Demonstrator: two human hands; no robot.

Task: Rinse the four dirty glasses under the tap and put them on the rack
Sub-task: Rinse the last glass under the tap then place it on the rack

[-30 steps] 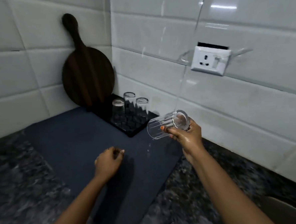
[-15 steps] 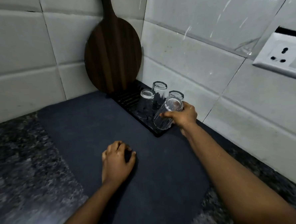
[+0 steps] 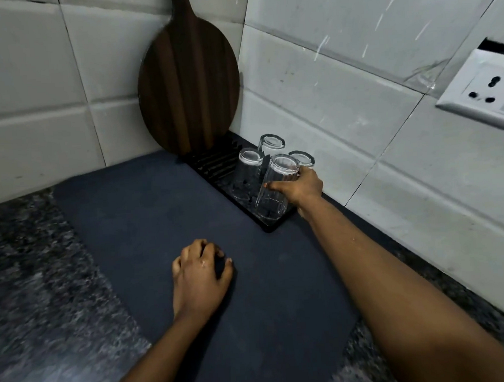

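Right hand (image 3: 299, 188) grips ribbed clear glass tumbler (image 3: 274, 189), inverted, slightly tilted, rim at near end of black slatted drying rack (image 3: 213, 163). Left hand (image 3: 201, 276) loosely curled, empty, resting on dark blue mat (image 3: 146, 215).

Advice: level rim, seat flat, clear of three inverted glasses (image 3: 248, 173) just beyond, then release.

Round dark wooden board (image 3: 188, 85) leans in tiled corner. Speckled granite counter (image 3: 28, 263) left; white socket (image 3: 483, 91) right.
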